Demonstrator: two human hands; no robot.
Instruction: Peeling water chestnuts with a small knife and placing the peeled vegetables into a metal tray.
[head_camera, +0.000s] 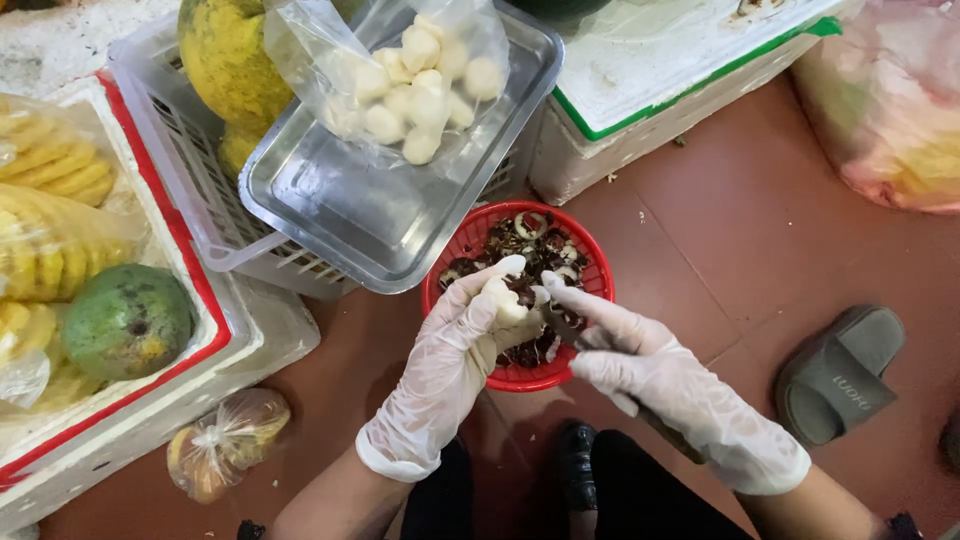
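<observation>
Head view: Both hands are wearing thin clear gloves and are working directly above a red basket (592, 282) filled with dark peel scraps. The left hand (470, 335) is curling its fingers around a small white peeled piece (503, 297), holding it over the near side of the basket. The right hand (625, 350) is gripping a knife (562, 322), with the blade touching the white piece. Beyond the hands, a metal tray (330, 200) is resting on a white crate (160, 110) and is carrying a clear bag of white peeled pieces (420, 80). Left of the left hand, a green fruit (125, 320) is lying in a red-rimmed box (215, 310). Right of the right hand, a grey slipper (840, 375) is sitting on the floor.
</observation>
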